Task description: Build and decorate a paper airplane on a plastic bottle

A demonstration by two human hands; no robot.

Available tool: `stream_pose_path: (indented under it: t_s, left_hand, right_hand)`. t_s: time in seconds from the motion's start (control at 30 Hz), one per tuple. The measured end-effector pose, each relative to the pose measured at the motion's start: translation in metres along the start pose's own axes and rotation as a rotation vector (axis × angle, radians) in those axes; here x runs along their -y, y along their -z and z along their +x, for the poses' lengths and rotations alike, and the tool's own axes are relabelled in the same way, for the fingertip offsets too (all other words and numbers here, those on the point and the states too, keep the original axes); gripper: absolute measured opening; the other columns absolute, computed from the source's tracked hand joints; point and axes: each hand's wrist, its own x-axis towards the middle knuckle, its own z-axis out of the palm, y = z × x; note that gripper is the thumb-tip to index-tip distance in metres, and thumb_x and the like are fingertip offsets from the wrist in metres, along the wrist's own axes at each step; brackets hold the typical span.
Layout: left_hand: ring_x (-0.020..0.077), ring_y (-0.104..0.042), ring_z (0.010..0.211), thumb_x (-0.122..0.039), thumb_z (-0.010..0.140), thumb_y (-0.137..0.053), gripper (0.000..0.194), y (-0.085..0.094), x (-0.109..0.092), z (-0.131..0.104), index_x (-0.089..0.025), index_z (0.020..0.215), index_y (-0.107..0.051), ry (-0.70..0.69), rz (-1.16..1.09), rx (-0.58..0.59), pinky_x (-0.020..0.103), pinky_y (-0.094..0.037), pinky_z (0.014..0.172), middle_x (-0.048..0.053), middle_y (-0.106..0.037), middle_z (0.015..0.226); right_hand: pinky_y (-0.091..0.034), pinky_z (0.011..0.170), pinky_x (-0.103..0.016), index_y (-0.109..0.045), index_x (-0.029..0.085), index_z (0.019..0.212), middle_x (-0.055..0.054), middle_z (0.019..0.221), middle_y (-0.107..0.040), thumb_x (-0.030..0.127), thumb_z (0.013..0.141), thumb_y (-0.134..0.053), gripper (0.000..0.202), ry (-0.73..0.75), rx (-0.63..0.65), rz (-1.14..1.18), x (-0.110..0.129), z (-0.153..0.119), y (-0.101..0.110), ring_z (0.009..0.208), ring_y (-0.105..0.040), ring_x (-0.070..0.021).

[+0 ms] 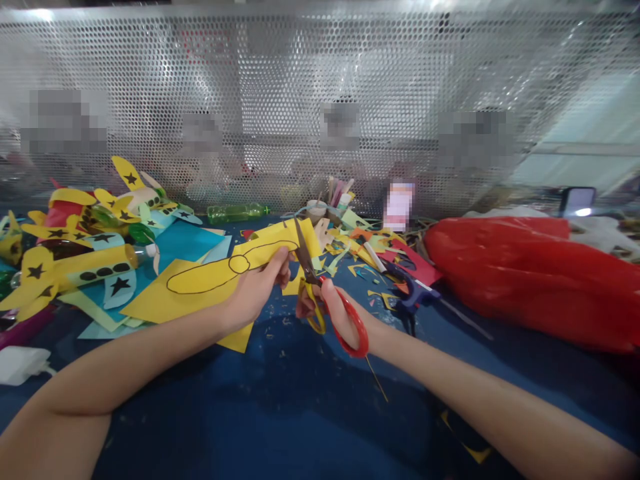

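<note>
Yellow paper [220, 257] with a propeller outline drawn in dark ink, two long blades and a small circle between them, is pinched in my left hand [265, 280]. My right hand [333, 300] grips scissors [353, 327] with one red and one yellow handle loop. Their blades point up and away, against the paper's right end near the tip of the drawn blade. Whether the blades are fully closed is hard to make out. Beneath my left forearm lies another yellow sheet [170, 293].
Paper-and-bottle planes [95, 267] crowd the left, over blue sheets [187, 250]. A green bottle [237, 213] lies at the back before a perforated metal screen [280, 100]. Paper scraps [360, 250], a blue glue gun [417, 293] and a red plastic bag [520, 280] are right. A white charger [25, 365] sits left.
</note>
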Motion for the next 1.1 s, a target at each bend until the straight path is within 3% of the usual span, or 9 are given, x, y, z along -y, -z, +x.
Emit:
stream_pose_path:
  t_s: [0.17,0.6,1.1]
  left_hand:
    - [0.0139,-0.048,0.061,-0.058,0.096,-0.038,0.049,-0.0004,-0.0007,-0.0018,-0.021,0.065,-0.047,-0.01,0.094,0.008,0.028,-0.04,0.066,-0.002,-0.049,0.061]
    - [0.0154,-0.046,0.062,-0.061,0.092,-0.045,0.044,-0.0042,-0.0035,-0.004,-0.022,0.071,-0.05,0.008,-0.002,-0.009,0.029,-0.041,0.064,-0.001,-0.048,0.066]
    - [0.0128,-0.042,0.06,-0.063,0.092,-0.046,0.045,-0.006,0.0012,-0.0037,-0.022,0.074,-0.05,0.0,-0.119,0.035,0.027,-0.038,0.06,-0.003,-0.042,0.066]
  right_hand:
    - [-0.049,0.072,-0.035,-0.054,0.02,0.069,-0.008,0.073,-0.063,0.082,0.085,-0.016,0.075,0.052,-0.016,-0.039,-0.0015,0.0001,-0.001,0.072,-0.06,-0.0211]
    - [-0.047,0.07,-0.035,-0.05,0.022,0.064,-0.007,0.069,-0.062,0.081,0.086,-0.019,0.07,0.025,-0.037,-0.05,0.0017,0.0005,-0.001,0.069,-0.059,-0.0214]
    - [-0.046,0.068,-0.035,-0.05,0.021,0.064,-0.009,0.07,-0.061,0.09,0.077,-0.016,0.078,-0.006,-0.045,-0.037,0.0054,-0.0002,-0.0005,0.07,-0.06,-0.0223]
